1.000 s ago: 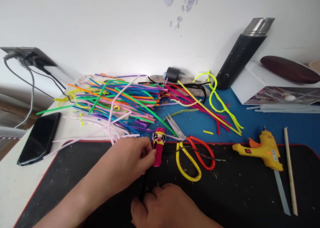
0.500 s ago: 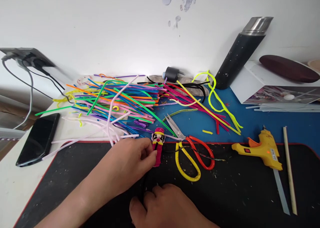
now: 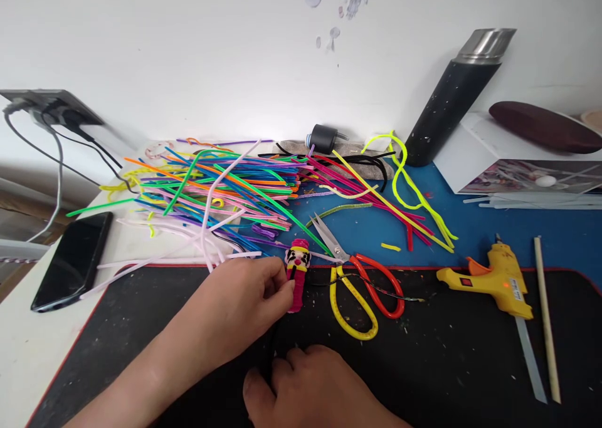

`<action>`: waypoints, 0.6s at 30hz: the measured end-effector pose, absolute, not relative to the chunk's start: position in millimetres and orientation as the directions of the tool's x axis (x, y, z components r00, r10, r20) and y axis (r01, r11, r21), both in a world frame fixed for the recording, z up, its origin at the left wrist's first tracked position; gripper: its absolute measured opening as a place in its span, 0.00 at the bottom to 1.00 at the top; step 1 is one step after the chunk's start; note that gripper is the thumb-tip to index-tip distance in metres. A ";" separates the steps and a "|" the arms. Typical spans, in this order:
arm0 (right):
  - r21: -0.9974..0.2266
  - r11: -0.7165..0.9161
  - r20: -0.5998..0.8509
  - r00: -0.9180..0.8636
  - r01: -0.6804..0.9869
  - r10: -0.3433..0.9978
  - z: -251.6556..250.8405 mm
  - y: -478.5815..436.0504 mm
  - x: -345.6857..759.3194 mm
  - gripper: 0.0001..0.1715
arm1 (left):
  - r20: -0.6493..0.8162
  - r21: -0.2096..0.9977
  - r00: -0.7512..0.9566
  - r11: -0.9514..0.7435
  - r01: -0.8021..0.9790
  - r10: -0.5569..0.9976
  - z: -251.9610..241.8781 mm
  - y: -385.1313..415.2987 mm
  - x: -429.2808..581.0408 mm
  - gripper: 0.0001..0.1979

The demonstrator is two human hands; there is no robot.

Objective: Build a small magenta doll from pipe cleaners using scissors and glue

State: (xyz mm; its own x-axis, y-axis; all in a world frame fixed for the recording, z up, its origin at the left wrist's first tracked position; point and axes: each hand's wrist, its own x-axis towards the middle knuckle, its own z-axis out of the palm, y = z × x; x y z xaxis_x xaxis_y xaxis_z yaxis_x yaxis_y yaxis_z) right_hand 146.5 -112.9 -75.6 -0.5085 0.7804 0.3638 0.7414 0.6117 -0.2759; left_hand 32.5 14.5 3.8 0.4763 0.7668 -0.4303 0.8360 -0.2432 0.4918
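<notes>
My left hand [image 3: 249, 302] is closed in a pinch beside a small figure [image 3: 296, 296] with a pink body, a yellow band and a black-marked face. A short black pipe cleaner [image 3: 292, 274] end pokes up past the fingertips, in front of the figure. Below, my right hand [image 3: 310, 387] is curled near the bottom edge, its fingertips mostly hidden. A dark strand, hard to see on the black mat, seems to run from one hand to the other. Scissors [image 3: 338, 252] with one yellow and one red handle lie open right of the figure.
Many coloured pipe cleaners [image 3: 226, 183] are heaped at the back left, near a phone [image 3: 73, 262]. A yellow glue gun [image 3: 505, 281] and a thin stick [image 3: 546, 321] lie right on the black mat [image 3: 423, 359]. A black flask [image 3: 451, 102] stands by a white box [image 3: 475, 146].
</notes>
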 end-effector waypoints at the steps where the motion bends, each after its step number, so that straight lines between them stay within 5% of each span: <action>1: -0.275 0.612 0.361 -0.510 0.742 0.781 -75.9 -113.0 146.2 0.09 | -0.435 0.488 0.474 -0.241 0.839 0.766 4.1 14.4 32.7 0.14; 18: -0.287 0.608 0.356 -0.507 0.740 0.785 -72.2 -113.5 146.1 0.10 | -0.436 0.449 0.468 -0.265 0.853 0.769 2.2 15.2 33.2 0.14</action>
State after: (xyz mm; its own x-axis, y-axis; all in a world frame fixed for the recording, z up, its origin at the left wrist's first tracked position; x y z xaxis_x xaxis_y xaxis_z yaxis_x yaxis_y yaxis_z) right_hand 146.1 -113.5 -72.2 -0.5074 0.7847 0.3561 0.7400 0.6085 -0.2866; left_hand 33.2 15.2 2.2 0.4682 0.7688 -0.4356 0.8533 -0.2653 0.4488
